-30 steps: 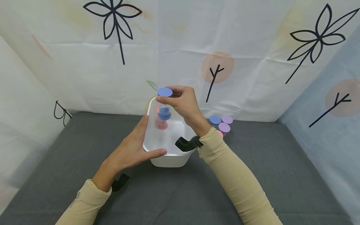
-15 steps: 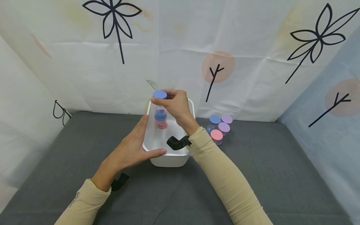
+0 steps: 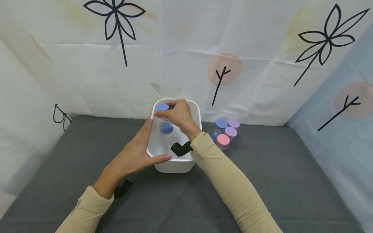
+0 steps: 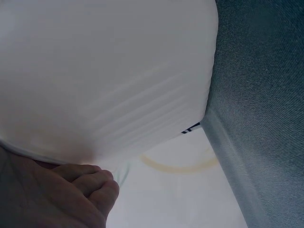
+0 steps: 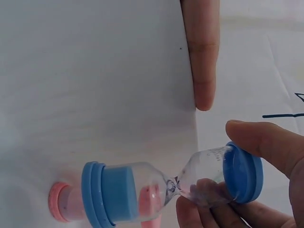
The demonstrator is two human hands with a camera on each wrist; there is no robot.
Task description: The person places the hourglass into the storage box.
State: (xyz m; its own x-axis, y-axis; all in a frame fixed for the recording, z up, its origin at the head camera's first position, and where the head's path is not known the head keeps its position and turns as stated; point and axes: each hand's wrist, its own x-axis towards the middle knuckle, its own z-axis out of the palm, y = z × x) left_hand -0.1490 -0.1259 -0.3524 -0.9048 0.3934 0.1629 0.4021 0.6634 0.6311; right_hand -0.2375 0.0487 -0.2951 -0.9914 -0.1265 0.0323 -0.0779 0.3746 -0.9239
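My right hand (image 3: 181,115) pinches a blue hourglass (image 3: 167,127) by its top cap, with thumb and fingers round it. It is held inside the white bin (image 3: 175,167), with blue sand in its lower bulb. In the right wrist view a pink hourglass (image 5: 59,202) shows partly behind the blue hourglass (image 5: 126,187). The left hand (image 3: 134,150) rests against the bin's left side, its straight fingers along the outer wall and its thumb on the near rim. From the left wrist, those fingers (image 4: 97,187) lie beside the bin's wall (image 4: 118,71).
Several more hourglasses stand in a tight group right of the bin, with a blue cap (image 3: 221,123), purple caps (image 3: 231,131) and a pink cap (image 3: 223,139). Dark grey cloth (image 3: 276,181) covers the table, and a printed white curtain (image 3: 180,48) hangs behind.
My right hand has moved left and lower into the bin with the blue hourglass, which hides the pink one in the head view. The left hand has stayed in place.
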